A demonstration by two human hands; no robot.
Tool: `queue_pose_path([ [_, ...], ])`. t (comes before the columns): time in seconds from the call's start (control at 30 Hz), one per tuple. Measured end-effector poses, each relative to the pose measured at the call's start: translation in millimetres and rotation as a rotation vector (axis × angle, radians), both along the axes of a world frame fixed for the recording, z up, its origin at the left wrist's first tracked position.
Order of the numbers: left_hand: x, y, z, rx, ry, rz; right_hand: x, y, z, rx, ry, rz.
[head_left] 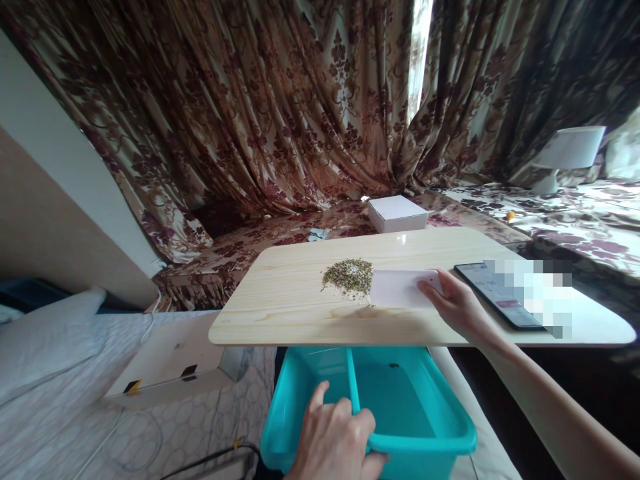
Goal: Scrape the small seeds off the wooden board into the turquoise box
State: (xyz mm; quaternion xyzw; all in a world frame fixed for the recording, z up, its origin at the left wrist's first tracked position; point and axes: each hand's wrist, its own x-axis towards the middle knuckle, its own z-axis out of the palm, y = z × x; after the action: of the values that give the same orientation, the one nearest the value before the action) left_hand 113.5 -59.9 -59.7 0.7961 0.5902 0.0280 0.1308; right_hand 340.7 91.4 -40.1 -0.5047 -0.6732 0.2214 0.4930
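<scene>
My right hand [457,300] is closed on the end of a flat white scraper [397,288], thumb on top. The scraper lies low over the pale wooden tabletop [280,287], its left edge against a pile of small green beans mixed with white grains [349,277]. Below the table edge stands a teal plastic bin [417,443] split in two by a divider. My left hand [337,433] grips the near rim of this bin by the divider, its index finger pointing into the left compartment. The part of the rim under the palm is hidden.
A tablet [495,297], partly blurred out, lies on the right of the tabletop. Behind the table sits a white box [397,212]. At the left, a flat white carton [170,357] and cables [210,457] rest on a bed. A lamp [570,153] stands far right.
</scene>
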Motion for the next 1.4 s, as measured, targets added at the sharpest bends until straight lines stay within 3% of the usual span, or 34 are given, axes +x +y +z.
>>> queue_pose_path([
  [0.17,-1,-1,-0.1,0.015,0.016,-0.011,-3,-3,3.6,-0.006,-0.004,0.033],
  [0.37,-1,1,0.8,0.018,0.019,-0.011,-6,0,4.2,0.018,-0.040,-0.030],
  [0.57,-3,1,0.6,0.020,0.012,-0.017,-7,-3,3.7,-0.018,0.002,0.050],
  [0.87,-4,0,-0.5,0.026,-0.013,-0.010,-9,-7,8.1,0.001,-0.004,0.008],
  [1.4,-7,0,0.1,0.006,-0.007,0.002,-5,-13,-4.6,-0.124,0.159,0.104],
])
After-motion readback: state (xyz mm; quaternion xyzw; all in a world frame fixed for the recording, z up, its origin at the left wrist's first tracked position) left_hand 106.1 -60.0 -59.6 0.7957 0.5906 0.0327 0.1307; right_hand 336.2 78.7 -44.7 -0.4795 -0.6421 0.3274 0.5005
